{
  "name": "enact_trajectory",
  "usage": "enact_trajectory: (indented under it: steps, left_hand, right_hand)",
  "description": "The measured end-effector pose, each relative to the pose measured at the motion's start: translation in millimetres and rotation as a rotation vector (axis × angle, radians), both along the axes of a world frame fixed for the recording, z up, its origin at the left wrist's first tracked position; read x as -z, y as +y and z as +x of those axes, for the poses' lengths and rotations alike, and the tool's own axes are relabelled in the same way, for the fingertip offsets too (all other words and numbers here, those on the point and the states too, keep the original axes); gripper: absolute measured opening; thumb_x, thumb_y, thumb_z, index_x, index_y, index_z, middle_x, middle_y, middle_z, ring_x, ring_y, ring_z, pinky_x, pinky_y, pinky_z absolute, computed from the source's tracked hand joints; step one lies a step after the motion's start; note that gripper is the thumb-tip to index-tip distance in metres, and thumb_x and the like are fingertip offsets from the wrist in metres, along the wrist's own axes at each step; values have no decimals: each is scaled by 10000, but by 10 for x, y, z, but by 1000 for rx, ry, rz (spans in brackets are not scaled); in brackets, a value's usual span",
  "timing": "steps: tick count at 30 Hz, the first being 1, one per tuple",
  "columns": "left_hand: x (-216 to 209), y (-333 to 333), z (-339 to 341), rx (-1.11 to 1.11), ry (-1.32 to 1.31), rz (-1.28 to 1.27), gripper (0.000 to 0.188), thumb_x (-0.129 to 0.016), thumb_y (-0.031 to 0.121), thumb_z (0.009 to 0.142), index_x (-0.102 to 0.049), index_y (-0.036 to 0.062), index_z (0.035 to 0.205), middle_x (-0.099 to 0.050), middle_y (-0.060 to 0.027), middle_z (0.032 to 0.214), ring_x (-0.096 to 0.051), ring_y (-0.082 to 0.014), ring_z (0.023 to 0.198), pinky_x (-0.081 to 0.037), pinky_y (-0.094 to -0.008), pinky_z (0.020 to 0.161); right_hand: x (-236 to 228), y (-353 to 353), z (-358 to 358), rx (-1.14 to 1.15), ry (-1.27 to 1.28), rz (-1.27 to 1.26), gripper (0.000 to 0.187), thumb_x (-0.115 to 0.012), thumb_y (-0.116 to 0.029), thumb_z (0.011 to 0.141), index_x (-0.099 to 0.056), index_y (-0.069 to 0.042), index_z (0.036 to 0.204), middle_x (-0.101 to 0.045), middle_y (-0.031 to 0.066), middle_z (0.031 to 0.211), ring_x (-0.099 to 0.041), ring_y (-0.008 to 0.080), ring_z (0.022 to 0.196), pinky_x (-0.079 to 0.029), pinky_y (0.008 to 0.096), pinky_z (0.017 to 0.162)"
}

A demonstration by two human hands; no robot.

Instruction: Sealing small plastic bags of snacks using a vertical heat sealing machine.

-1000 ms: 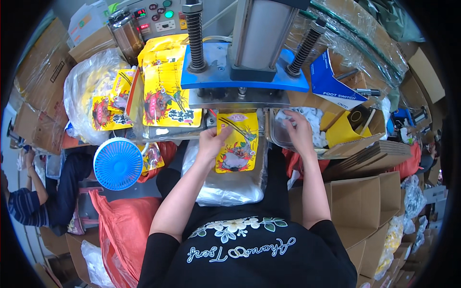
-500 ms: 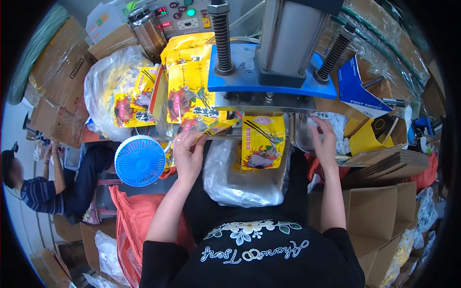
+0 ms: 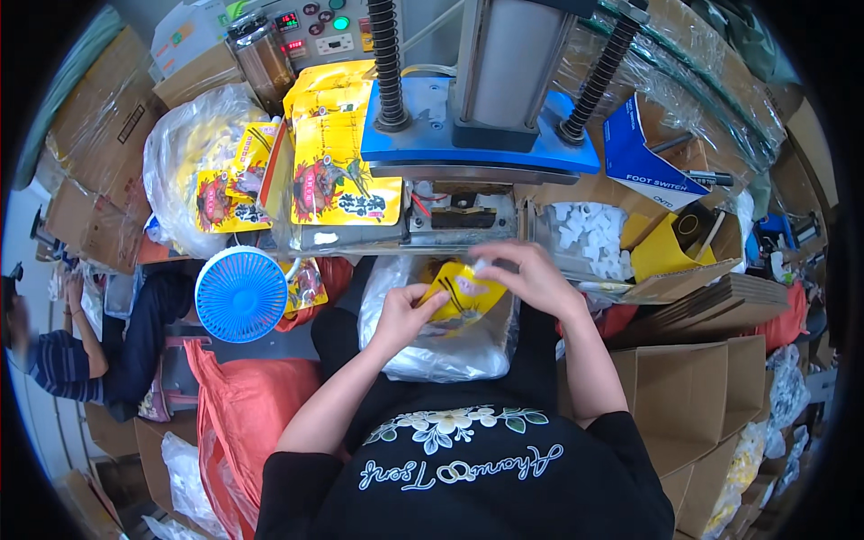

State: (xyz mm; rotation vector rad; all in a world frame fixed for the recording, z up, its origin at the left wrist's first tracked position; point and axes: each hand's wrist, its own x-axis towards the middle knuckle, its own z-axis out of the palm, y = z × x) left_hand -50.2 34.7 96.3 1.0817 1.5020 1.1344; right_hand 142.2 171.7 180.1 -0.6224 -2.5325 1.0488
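- Left hand (image 3: 403, 317) has moved inward from the stacked pouches (image 3: 342, 166); thumb and fingers pinch a yellow pouch (image 3: 464, 292).
- That pouch tilts above the plastic bag (image 3: 445, 362).
- Right hand (image 3: 535, 279) has left the tray (image 3: 544, 236); fingertips close on a small white piece (image 3: 482, 267) at the pouch's edge.

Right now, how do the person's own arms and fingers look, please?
The black sleeves are short, leaving both forearms bare. The left fingers and right fingers wear no visible gloves; any rings are too small to tell. No watch shows.
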Motion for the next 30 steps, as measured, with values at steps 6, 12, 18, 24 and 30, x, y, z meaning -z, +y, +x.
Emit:
enact_trajectory:
  steps: [6, 12, 18, 24, 30]
  left_hand:
    - [-196, 483, 93, -324, -499, -56, 275, -682, 199, 884, -672, -75, 869, -673, -60, 768, -615, -87, 662, -476, -224, 594]
    - [-111, 722, 56, -366, -705, -29, 237, -671, 174, 901, -662, -62, 915, -688, -89, 827, -658, -120, 713, -516, -249, 635]
    - [-380, 620, -422, -288, 142, 196, 290, -699, 214, 880, -659, -17, 1050, -683, -62, 866, -611, -94, 751, -476, -252, 692]
    - [-20, 120, -878, -398, 1115, 348, 562, -744, 196, 756, -545, 130, 1278, -511, -69, 1371, -397, -260, 1342, -131, -519, 1138]
    - [-474, -14, -791, -511, 777, 465, 72, -686, 74, 816, -677, 41, 879, -649, -65, 818, -603, -241, 851, -380, -383, 949]
  right_hand:
    - [18, 212, 224, 492, 125, 127, 343, -678, -236, 852, -650, -34, 1127, -679, 156, 1031, -662, 298, 901, -507, 360, 779]
    - [299, 489, 697, 711, -179, 459, 229, -654, -172, 858, -671, -53, 1053, -658, 139, 986, -667, 297, 818, -507, 362, 708]
    - [479, 471, 587, 641, -96, 384, 188, -652, -125, 837, -678, -35, 1001, -624, 137, 939, -613, 316, 817, -486, 380, 736]
    - [534, 546, 759, 561, 141, 114, 289, -643, 20, 802, -633, -21, 1088, -563, 69, 1005, -545, 157, 784, -442, 259, 668]
    - [307, 420, 681, 706, 140, -44, 180, -576, -92, 919, -606, -24, 1083, -629, 79, 870, -609, 140, 712, -462, 270, 641]
